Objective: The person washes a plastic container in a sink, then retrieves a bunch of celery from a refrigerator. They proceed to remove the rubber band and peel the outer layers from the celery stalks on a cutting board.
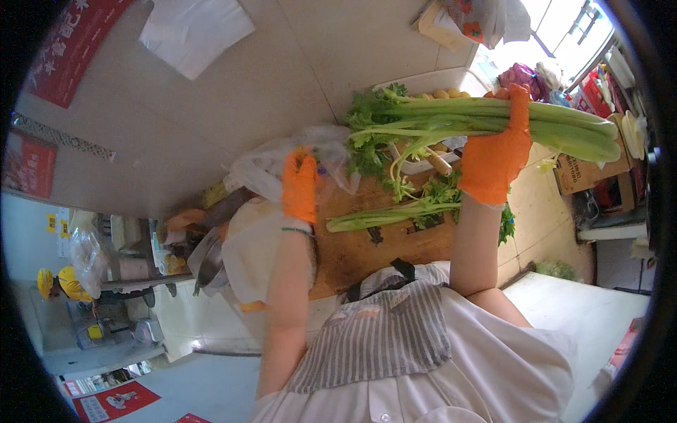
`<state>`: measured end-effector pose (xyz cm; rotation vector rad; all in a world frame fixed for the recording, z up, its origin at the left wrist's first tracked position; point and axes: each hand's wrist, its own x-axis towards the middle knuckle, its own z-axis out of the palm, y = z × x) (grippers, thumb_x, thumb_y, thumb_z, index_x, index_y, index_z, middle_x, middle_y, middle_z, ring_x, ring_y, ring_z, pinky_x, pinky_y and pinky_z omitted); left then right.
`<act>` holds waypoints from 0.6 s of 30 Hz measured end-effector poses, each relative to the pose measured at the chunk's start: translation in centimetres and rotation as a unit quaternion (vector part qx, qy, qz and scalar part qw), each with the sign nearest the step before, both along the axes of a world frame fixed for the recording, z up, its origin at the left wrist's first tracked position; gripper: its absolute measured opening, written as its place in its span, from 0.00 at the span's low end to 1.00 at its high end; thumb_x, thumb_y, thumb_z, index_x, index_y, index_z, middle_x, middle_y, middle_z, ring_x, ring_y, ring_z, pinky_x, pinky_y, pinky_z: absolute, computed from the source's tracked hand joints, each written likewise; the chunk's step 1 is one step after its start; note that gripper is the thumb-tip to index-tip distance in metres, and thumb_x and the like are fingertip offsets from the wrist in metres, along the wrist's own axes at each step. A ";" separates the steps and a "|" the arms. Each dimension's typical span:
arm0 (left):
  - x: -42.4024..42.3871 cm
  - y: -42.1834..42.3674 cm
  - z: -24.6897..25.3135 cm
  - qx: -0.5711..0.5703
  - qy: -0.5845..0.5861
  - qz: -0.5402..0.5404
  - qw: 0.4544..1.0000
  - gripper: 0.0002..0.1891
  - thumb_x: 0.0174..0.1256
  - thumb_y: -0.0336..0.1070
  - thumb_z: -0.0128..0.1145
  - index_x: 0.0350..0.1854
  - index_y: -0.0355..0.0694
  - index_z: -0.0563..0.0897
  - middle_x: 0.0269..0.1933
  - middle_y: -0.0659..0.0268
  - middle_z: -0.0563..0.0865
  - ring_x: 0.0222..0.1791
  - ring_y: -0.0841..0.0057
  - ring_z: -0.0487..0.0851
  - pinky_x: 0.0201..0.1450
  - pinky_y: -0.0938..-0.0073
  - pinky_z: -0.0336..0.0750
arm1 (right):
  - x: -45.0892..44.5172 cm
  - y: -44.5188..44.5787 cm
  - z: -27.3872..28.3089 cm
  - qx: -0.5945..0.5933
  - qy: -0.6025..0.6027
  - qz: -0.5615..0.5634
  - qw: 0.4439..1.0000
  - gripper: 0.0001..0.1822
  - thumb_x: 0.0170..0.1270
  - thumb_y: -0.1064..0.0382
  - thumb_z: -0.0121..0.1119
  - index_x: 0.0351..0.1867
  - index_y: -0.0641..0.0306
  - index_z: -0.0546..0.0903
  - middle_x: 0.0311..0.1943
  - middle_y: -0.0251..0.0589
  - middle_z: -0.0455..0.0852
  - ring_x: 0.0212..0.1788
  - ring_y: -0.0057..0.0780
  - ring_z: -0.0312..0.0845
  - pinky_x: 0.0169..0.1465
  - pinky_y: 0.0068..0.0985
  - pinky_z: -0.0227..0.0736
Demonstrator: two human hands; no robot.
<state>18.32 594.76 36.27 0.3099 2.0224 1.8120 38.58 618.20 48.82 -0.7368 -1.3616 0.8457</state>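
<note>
In an orange glove, my right hand grips a large bunch of celery around its stalks, above the wooden cutting board. The leafy end points left and the pale base points right. My left hand, also gloved in orange, is beside a clear plastic bag. Its fingers are close together, with something dark green at the tips; whether they pinch the bag is unclear. Smaller celery stalks with leaves lie across the board. A wooden handle sticks out beneath the held bunch.
Behind the celery stands a white tray with potatoes. A round white board and a metal bowl sit to the left. At right are a cardboard box and bags near a window. A tiled wall rises behind the counter.
</note>
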 end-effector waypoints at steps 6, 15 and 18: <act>4.0 1.2 4.2 -0.121 0.404 -0.016 0.906 0.13 0.76 0.38 0.63 0.55 0.37 0.88 0.46 0.52 0.90 0.46 0.51 0.86 0.47 0.51 0.78 | 1.5 1.4 -1.1 -0.041 0.099 0.102 0.989 0.25 0.70 0.78 0.62 0.68 0.63 0.78 0.53 0.36 0.83 0.56 0.31 0.81 0.65 0.29 0.79; 13.0 4.9 3.7 -0.079 0.373 -0.140 0.914 0.09 0.79 0.38 0.57 0.40 0.38 0.82 0.41 0.52 0.86 0.38 0.50 0.84 0.41 0.56 0.79 | 0.6 -0.7 -0.2 -0.017 0.073 0.105 0.992 0.28 0.68 0.79 0.65 0.69 0.63 0.77 0.55 0.35 0.82 0.58 0.31 0.81 0.65 0.29 0.79; 12.0 4.6 0.9 0.027 0.384 -0.157 0.909 0.11 0.81 0.38 0.53 0.40 0.37 0.80 0.37 0.55 0.85 0.29 0.55 0.81 0.35 0.59 0.78 | 0.5 -1.0 -0.3 0.001 -0.001 0.053 0.999 0.27 0.66 0.78 0.66 0.66 0.63 0.78 0.53 0.35 0.83 0.56 0.29 0.81 0.64 0.27 0.79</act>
